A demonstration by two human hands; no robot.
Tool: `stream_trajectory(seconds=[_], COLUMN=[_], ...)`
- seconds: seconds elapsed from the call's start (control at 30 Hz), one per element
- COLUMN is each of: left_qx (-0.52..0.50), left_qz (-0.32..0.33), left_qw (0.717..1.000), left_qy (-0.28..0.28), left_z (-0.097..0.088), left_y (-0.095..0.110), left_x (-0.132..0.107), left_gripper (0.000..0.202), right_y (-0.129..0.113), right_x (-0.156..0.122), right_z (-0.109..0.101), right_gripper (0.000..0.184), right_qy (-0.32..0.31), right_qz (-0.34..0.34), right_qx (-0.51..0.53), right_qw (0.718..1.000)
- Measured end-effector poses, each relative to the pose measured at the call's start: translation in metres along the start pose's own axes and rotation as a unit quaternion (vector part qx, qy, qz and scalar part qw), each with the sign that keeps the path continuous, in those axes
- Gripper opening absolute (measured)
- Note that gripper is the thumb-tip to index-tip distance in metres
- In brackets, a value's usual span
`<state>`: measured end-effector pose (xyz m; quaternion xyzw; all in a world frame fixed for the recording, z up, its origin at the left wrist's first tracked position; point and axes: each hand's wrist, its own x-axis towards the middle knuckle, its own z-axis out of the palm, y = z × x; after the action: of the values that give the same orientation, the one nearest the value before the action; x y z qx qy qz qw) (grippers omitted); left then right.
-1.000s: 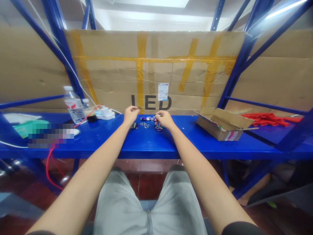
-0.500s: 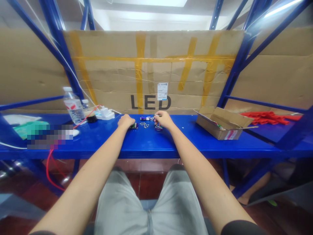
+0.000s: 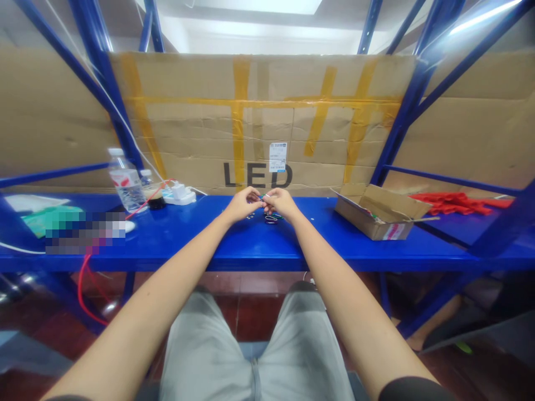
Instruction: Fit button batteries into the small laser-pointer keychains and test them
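Small blue-tinted part [image 3: 262,198], too tiny to identify further, sits between the fingertips of the left hand [image 3: 243,205] and the right hand [image 3: 281,204]. The hands are together above the surface [image 3: 326,239], fingertips pinched on this part from either side. Just below the right hand lie looped metallic pieces [image 3: 271,220]; beside the left one, tiny loose bits [image 3: 251,215] show on the blue top. Farther right stands an open cardboard box [image 3: 363,218], with red strips [image 3: 449,203] beyond it. Off to the left are a white power strip [image 3: 181,194], a bottle of dark liquid [image 3: 156,200], a taller clear bottle [image 3: 127,186] and a green packet [image 3: 54,218]. Behind everything rises a taped cardboard panel [image 3: 200,133] printed "LED", bearing a white label [image 3: 277,156].
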<state>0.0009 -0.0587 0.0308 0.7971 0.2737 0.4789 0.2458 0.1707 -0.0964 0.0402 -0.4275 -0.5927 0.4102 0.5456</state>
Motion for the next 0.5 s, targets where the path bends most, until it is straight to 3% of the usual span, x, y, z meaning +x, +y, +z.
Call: stream_trajectory(seconds=[0.13,0.5], left_qx=[-0.117,-0.075], left_qz=[-0.037,-0.049], left_qw=[0.992,0.994], left_qy=[-0.027,0.067], left_z=[0.0055,-0.0002], left_y=[-0.0027,0.0017], left_x=[0.0019,0.0043], left_gripper=[0.036,0.018], right_y=[0.0008,-0.0019], right_x=[-0.0005,-0.0017], right_z=[-0.0014,0.0011], right_gripper=[0.02,0.012], right_qy=[-0.02,0.009], right_qz=[-0.004,-0.022], right_qx=[0.01,0.066], right_qw=[1.0,0.998])
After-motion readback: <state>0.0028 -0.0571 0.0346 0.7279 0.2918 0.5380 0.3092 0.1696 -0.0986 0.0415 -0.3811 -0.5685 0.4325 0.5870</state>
